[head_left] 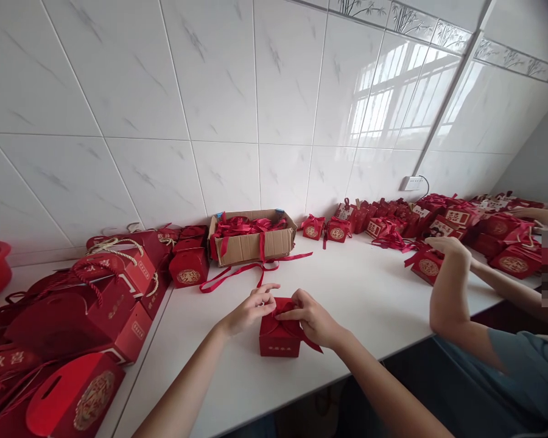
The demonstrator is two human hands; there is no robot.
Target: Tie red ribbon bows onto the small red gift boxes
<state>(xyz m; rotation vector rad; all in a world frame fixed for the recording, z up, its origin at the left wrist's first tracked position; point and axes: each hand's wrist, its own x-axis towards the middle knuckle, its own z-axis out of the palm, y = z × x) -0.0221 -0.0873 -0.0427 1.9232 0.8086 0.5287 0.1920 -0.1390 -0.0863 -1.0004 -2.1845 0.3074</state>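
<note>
- Box (pixel 279 345), red, upright on the table (pixel 228 377), near its front edge; pale lettering low on the facing side.
- Ribbon (pixel 313 344), dark red, over the box top; one tail hangs past the right side.
- Left hand (pixel 248 312): fingers bent, thumb and index close together at the ribbon, far-left corner of the box top; cannot tell whether ribbon is pinched.
- Right hand (pixel 316 320): partly curled, index reaching across the box top to the ribbon; firm hold cannot be told.
- Stack of larger red boxes (pixel 121 304), some with cord handles, along the left of the table.
- Co-worker's hand (pixel 450 246) above another ribboned box (pixel 424 269), toward the right end.
- Loose ribbon (pixel 212 286) trailing on the table before an open carton (pixel 278 244), itself near the back edge and filled with red ribbon.
- Two small red boxes (pixel 337 231) right of the carton, by the back edge.
- Crowded red boxes (pixel 402 216) along the back edge toward the far right corner.
- Tiled wall (pixel 223 79) behind.
</note>
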